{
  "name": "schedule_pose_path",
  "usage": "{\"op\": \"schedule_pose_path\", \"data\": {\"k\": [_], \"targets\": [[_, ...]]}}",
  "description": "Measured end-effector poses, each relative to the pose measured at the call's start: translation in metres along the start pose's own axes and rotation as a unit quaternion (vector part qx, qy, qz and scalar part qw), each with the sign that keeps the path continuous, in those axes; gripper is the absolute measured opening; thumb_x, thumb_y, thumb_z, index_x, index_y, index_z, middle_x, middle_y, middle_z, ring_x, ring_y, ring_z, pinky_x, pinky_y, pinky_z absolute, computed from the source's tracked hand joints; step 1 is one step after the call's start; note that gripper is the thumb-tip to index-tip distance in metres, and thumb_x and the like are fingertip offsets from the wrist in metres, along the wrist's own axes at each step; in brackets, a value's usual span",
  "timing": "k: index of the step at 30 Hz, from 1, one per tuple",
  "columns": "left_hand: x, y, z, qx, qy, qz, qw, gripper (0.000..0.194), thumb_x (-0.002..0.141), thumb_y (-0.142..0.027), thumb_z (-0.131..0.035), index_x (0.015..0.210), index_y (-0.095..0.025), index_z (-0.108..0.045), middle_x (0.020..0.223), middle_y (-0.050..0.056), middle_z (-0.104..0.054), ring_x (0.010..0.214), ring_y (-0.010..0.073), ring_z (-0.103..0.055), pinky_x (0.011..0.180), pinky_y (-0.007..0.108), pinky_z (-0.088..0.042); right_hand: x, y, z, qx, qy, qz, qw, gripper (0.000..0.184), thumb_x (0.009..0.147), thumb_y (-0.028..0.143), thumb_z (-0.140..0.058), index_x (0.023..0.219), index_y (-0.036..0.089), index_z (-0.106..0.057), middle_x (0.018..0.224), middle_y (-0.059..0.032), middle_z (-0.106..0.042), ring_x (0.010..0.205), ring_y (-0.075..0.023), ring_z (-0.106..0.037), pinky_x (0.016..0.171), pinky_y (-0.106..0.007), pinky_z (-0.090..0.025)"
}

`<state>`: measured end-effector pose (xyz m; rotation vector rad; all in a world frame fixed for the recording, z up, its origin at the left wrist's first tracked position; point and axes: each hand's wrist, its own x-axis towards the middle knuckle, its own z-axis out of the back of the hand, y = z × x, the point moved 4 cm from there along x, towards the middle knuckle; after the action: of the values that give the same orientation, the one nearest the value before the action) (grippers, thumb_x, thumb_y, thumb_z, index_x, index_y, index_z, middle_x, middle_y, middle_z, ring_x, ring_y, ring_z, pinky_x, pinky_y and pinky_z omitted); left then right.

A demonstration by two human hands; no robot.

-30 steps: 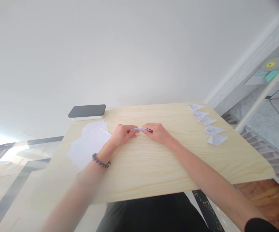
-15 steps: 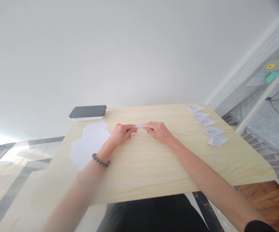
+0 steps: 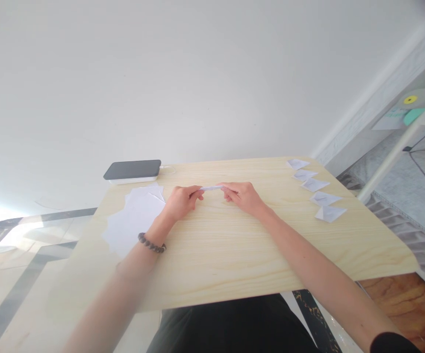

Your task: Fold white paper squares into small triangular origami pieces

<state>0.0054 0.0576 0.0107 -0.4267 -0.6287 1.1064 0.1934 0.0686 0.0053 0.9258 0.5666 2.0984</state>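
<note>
A thin, folded piece of white paper is stretched between my two hands, seen nearly edge-on above the middle of the table. My left hand pinches its left end between thumb and fingers. At the other end, my right hand grips the paper the same way. The paper's ends are hidden under my fingers. Just left of my left hand lies a spread of white paper sheets. Several folded white paper pieces with pointed ends stand in a row along the table's right side.
At the back left of the table is a flat device with a dark top and a white cable. A plain wall rises behind the table. A white metal frame stands beyond the right edge.
My hands have moved slightly apart, and a longer stretch of the folded paper shows between them. Both hands have risen a little in the view.
</note>
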Motion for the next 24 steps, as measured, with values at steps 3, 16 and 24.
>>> {"op": "schedule_pose_path", "data": {"k": [3,16,24], "targets": [[0.0,0.002,0.001,-0.003,-0.015,0.021,1.0,0.035,0.083,-0.04,-0.039,0.072,-0.019,-0.065,0.041,-0.004,-0.051,0.041,0.0089,-0.046,0.052,0.019,-0.039,-0.001,-0.002,-0.001,0.013,-0.006,-0.019,1.0,0.031,0.085,0.035,-0.041,0.1,0.019,-0.063,0.068,-0.0007,-0.062,0.054,-0.0095,-0.058,0.056,-0.021,-0.045],[0.0,0.007,-0.009,-0.226,0.043,0.082,0.97,0.042,0.076,-0.048,-0.049,0.1,-0.015,-0.059,0.065,0.002,-0.06,0.052,0.0095,-0.051,0.052,0.021,-0.041,-0.003,0.007,0.002,-0.009,-0.016,0.057,0.998,0.03,0.083,0.03,-0.046,0.108,0.021,-0.06,0.083,-0.0045,-0.056,0.066,-0.0099,-0.052,0.059,-0.023,-0.045],[-0.001,0.012,-0.012,-0.227,0.034,0.081,0.97,0.034,0.07,-0.042,-0.058,0.089,-0.014,-0.061,0.069,0.003,-0.065,0.064,0.0139,-0.059,0.064,0.024,-0.045,-0.001,0.006,-0.006,-0.002,-0.007,0.027,1.0,0.023,0.079,0.029,-0.052,0.097,0.018,-0.062,0.084,-0.0031,-0.059,0.061,-0.0086,-0.051,0.063,-0.023,-0.045]]}}
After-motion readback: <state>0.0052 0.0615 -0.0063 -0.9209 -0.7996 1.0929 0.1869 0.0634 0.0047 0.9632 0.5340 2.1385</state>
